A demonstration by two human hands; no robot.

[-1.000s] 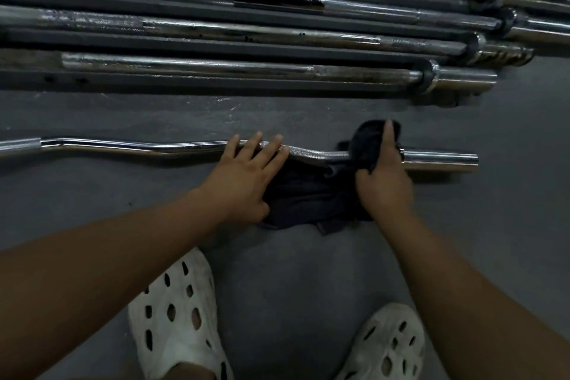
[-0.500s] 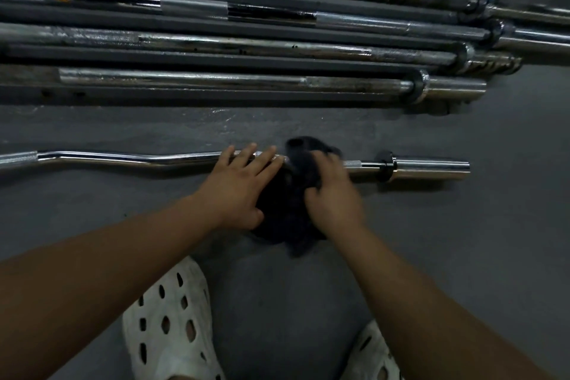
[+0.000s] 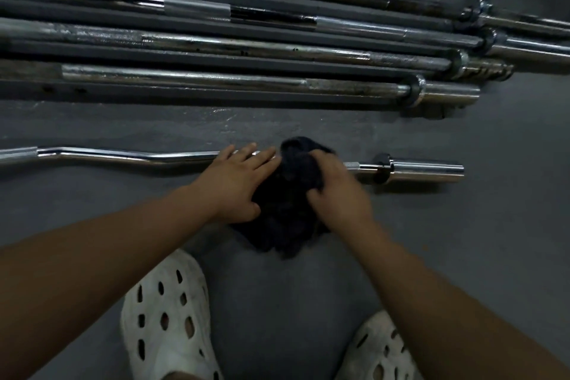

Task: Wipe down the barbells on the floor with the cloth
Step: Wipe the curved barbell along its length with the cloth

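Grey gym floor [image 3: 493, 241], curl bar [image 3: 129, 156] wipe in progress.
Nearest me, my right hand [image 3: 336, 194] clenches the soft, bunched cloth [image 3: 290, 185] over the bar; my left hand [image 3: 237, 182] lies spread, pinning the heavy, slick, rigid shaft. Beyond it: four straight barbells [image 3: 216, 80].

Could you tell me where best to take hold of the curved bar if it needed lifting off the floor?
Probably the curved bar at its angled bends, from above, one hand per side: they are slimmer than the thick sleeve.
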